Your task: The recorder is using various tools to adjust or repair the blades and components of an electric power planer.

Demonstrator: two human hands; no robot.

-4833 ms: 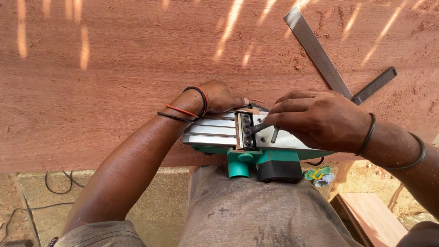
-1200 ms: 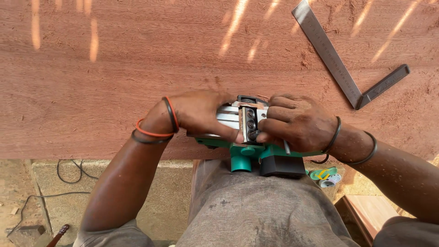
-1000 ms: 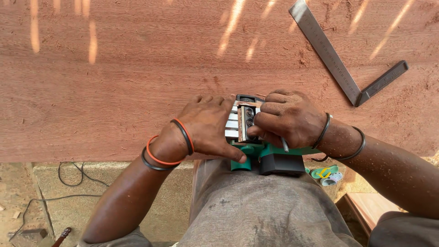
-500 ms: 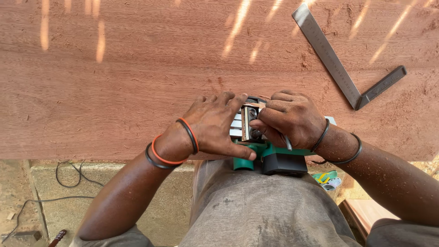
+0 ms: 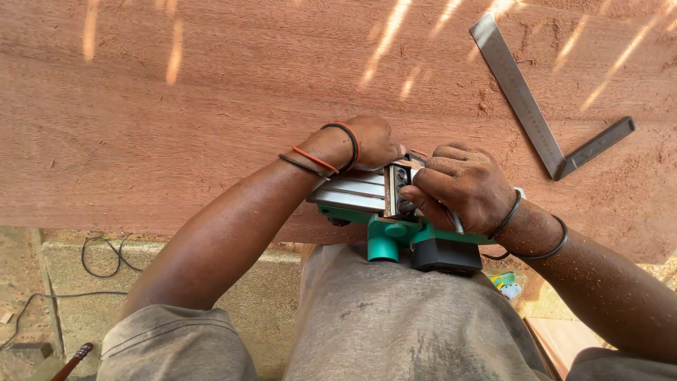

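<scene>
**Upturned planer, both hands at the cutter**

Item: electric planer [image 5: 395, 219], green and black body with a ribbed metal sole. It lies sole-up on the near edge of a broad reddish board [image 5: 211, 120], its body overhanging toward the person's lap. Turned over this way, the cutter slot across the sole faces up, where the hands and eyes can get at it; the board edge and the body together appear to keep it from rolling.

Left hand [image 5: 370, 141]: on the far side of the planer, just beyond the sole and beside the slot. The wrist is bent and the forearm lies across the ribbed plate, which likely pins the tool down. Its fingers curl down past the tool and are mostly hidden; whether they grip anything I cannot tell. Bands on the wrist, black and orange.

Right hand [image 5: 462, 187]: over the slot from the right, knuckles up, fingers folded in with the tips pressed to the cutter area. A thin metal shaft seems to show under the palm, too covered to identify, so a closed hold on a small tool is only probable. Two dark bands on the wrist.

Also present: a steel square [image 5: 525, 106] on the board, well apart to the upper right; a cable [image 5: 99, 261] on the ground at the left.
</scene>
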